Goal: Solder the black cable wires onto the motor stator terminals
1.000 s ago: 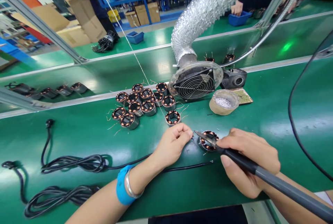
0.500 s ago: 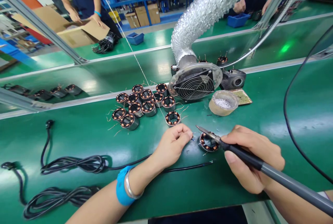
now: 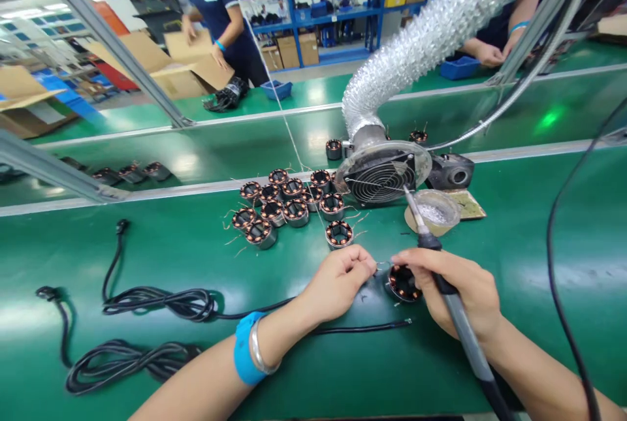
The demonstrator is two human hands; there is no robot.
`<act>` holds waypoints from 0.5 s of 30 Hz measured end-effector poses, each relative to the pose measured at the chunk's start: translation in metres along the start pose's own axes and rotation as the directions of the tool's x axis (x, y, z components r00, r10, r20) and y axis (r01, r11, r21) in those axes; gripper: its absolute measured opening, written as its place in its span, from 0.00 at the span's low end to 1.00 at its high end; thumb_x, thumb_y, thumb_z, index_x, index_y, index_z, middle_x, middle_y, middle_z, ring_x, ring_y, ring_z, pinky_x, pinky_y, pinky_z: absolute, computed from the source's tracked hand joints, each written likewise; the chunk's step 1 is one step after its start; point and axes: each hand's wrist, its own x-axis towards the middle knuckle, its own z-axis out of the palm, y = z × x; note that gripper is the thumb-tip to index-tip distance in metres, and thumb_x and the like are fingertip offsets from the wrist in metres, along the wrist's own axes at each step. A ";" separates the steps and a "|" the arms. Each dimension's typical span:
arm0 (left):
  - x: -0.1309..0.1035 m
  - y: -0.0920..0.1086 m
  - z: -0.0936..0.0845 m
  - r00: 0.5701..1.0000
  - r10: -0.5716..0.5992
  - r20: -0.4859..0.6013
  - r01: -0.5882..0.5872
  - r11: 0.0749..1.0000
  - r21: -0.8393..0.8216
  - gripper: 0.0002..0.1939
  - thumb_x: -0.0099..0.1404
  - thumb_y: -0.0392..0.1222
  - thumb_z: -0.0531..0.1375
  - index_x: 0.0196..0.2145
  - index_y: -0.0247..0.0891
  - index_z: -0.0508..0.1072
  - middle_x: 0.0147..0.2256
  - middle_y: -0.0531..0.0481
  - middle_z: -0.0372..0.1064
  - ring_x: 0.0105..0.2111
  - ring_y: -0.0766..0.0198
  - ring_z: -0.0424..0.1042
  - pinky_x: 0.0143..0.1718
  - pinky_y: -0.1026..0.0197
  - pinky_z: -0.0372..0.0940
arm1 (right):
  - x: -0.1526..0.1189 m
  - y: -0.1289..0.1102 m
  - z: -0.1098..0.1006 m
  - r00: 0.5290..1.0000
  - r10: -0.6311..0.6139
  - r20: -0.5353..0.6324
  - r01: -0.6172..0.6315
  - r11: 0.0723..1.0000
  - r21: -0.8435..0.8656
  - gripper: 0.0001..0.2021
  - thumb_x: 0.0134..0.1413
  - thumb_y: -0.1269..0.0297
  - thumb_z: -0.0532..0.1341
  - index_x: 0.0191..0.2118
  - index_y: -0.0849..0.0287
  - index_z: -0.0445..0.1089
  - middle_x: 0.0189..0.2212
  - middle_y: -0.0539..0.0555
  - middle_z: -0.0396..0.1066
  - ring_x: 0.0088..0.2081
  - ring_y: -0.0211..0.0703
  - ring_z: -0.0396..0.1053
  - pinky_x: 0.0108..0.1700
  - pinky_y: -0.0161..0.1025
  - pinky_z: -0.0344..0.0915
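Note:
My left hand (image 3: 345, 280) is closed in a pinch on the stripped end of a black power cord (image 3: 264, 309), whose thin wires show at the fingertips. Just to its right a motor stator (image 3: 405, 284) with copper windings sits on the bench, partly behind my right fingers. My right hand (image 3: 455, 284) grips a soldering iron (image 3: 453, 303), its tip pointing up and away near the fan. The right index finger reaches to a thin wire beside the stator. Another cord end (image 3: 399, 325) lies below, with bare wires showing.
Several wound stators (image 3: 294, 210) cluster behind my left hand. A fume fan (image 3: 382, 179) with a foil duct (image 3: 441, 36) stands at the back. Beside it are a bowl of silvery bits (image 3: 434, 212) and an iron holder (image 3: 453, 173). Coiled cords (image 3: 132, 362) lie left; co-workers stand across the bench.
The soldering iron has swung from pointing left over the stator to pointing up and away. My right fingers have moved in to the wire by the stator. The whole view has shifted slightly.

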 end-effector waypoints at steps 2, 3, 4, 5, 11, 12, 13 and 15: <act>-0.001 -0.002 0.000 0.999 0.019 0.027 -0.019 1.000 0.000 0.17 0.61 0.54 0.57 0.26 0.37 0.63 0.23 0.57 0.55 0.24 0.68 0.52 0.27 0.64 0.49 | 0.004 -0.001 0.003 0.997 -0.042 0.059 0.043 0.999 -0.001 0.10 0.60 0.77 0.60 0.44 0.56 0.70 0.38 0.53 0.78 0.33 0.39 0.77 0.36 0.34 0.74; -0.002 -0.003 -0.001 0.999 0.025 0.045 -0.025 1.000 0.002 0.18 0.61 0.55 0.57 0.26 0.37 0.63 0.22 0.57 0.55 0.24 0.69 0.52 0.27 0.63 0.49 | 0.006 -0.001 0.005 0.994 -0.069 0.091 0.068 0.998 0.008 0.10 0.60 0.76 0.60 0.45 0.56 0.70 0.39 0.54 0.78 0.34 0.40 0.77 0.36 0.34 0.74; -0.002 -0.004 -0.001 0.998 0.028 0.060 -0.028 1.000 0.003 0.18 0.61 0.56 0.57 0.27 0.37 0.63 0.22 0.58 0.54 0.24 0.69 0.51 0.27 0.63 0.48 | 0.007 0.000 0.007 0.988 -0.096 0.119 0.094 0.995 0.022 0.10 0.60 0.76 0.60 0.46 0.57 0.69 0.39 0.54 0.78 0.34 0.41 0.77 0.36 0.34 0.73; -0.002 -0.006 -0.003 0.997 0.028 0.072 -0.028 1.000 0.004 0.19 0.62 0.57 0.57 0.28 0.37 0.63 0.23 0.58 0.53 0.24 0.69 0.51 0.27 0.64 0.48 | 0.008 0.000 0.009 0.982 -0.121 0.143 0.117 0.993 0.033 0.10 0.61 0.75 0.59 0.46 0.57 0.69 0.38 0.54 0.78 0.34 0.41 0.77 0.34 0.34 0.73; -0.007 -0.001 -0.008 0.993 0.020 0.120 -0.033 0.994 0.105 0.11 0.65 0.48 0.58 0.32 0.37 0.66 0.24 0.59 0.56 0.24 0.70 0.52 0.26 0.65 0.50 | 0.006 0.006 0.012 0.978 -0.141 0.157 0.138 0.990 0.030 0.10 0.62 0.74 0.57 0.46 0.57 0.68 0.32 0.52 0.75 0.29 0.38 0.73 0.31 0.33 0.70; -0.008 0.001 -0.008 0.993 0.022 0.112 -0.038 0.990 0.139 0.10 0.65 0.46 0.58 0.32 0.37 0.66 0.24 0.59 0.56 0.24 0.71 0.53 0.26 0.65 0.50 | 0.005 0.007 0.011 0.980 -0.126 0.152 0.124 0.992 0.025 0.09 0.62 0.74 0.57 0.46 0.57 0.68 0.32 0.51 0.74 0.28 0.37 0.73 0.32 0.33 0.70; -0.008 0.003 -0.008 0.995 0.017 0.099 -0.031 0.988 0.149 0.09 0.65 0.44 0.58 0.31 0.36 0.67 0.23 0.59 0.57 0.24 0.71 0.53 0.27 0.65 0.51 | 0.003 0.007 0.011 0.982 -0.111 0.150 0.110 0.994 0.020 0.10 0.62 0.73 0.57 0.47 0.57 0.68 0.32 0.51 0.74 0.28 0.37 0.73 0.32 0.33 0.70; -0.006 0.004 -0.007 0.997 -0.035 0.075 0.029 0.996 0.079 0.08 0.63 0.42 0.59 0.30 0.36 0.66 0.22 0.59 0.58 0.23 0.71 0.54 0.26 0.65 0.50 | 0.001 0.007 0.010 0.983 -0.091 0.158 0.090 0.996 0.015 0.10 0.61 0.72 0.58 0.47 0.56 0.68 0.33 0.50 0.74 0.27 0.36 0.72 0.32 0.32 0.70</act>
